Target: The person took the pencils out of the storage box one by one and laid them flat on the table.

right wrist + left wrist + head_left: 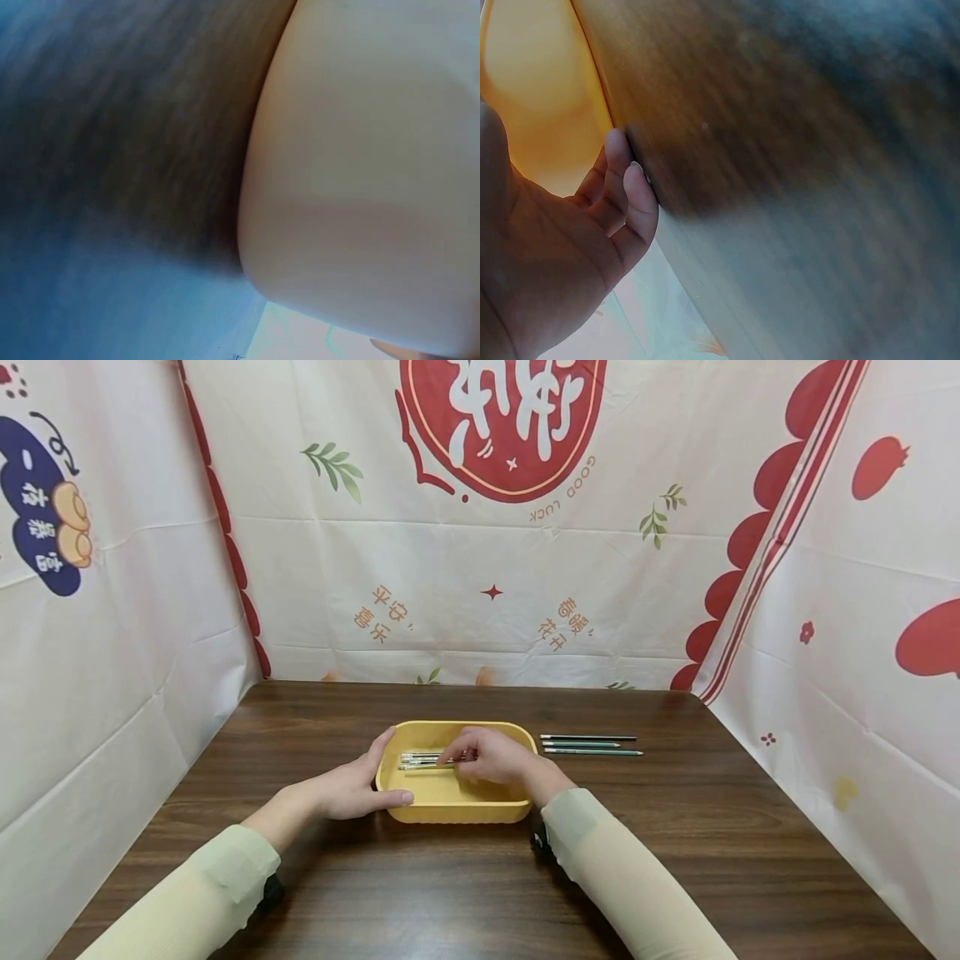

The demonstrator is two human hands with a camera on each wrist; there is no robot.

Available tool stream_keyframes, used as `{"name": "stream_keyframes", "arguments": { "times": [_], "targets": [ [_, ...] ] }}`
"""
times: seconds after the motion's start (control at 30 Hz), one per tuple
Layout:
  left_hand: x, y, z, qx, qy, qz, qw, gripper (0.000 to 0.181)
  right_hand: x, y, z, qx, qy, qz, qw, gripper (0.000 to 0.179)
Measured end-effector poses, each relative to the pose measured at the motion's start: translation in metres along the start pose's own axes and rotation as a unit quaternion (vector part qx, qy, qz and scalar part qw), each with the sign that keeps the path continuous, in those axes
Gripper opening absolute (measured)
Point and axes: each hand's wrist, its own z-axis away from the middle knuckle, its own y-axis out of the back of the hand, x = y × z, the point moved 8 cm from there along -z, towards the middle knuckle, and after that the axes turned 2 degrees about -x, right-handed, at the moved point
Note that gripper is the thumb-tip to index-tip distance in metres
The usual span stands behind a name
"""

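Cloth-walled booth (pixel 435 556) around a table (pixel 727 835)

Tub (pixel 459 815) on table (pixel 465 893), long axis left-right. Pencils (pixel 420 762) inside it, left half, side by side, also left-right; right ends hidden behind right hand (pixel 491 756), which is in the tub. Left hand (pixel 352 787) at tub's left end, thumb on front rim. Three more pencils (pixel 581 744) on table just right of tub, roughly parallel. Cloth backdrop (pixel 450 560) behind table.

Yellow tray (pixel 461 814), green pencils (pixel 592 752), brown wood-grained table (pixel 465 893), white cloth (pixel 427 552) printed in red, green and orange
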Motion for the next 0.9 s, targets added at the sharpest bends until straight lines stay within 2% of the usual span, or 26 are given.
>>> {"name": "stream_keyframes", "arguments": {
  "times": [0.37,0.73,0.9],
  "targets": [
    [-0.001,0.0,-0.001,-0.003,0.002,0.004,1.0,0.126,0.004,0.004,0.0,0.014,-0.035,-0.018,0.9991,0.027],
    [-0.001,0.0,0.001,-0.006,-0.002,0.004,1.0,0.127,-0.01,0.022,0.0,0.056,0.008,-0.008,0.9984,0.028],
    [0.0,0.0,0.0,-0.008,-0.005,0.007,0.9999,0.128,-0.018,0.037,0.003,0.078,0.011,0.012,0.9969,0.026]
  ]
}}
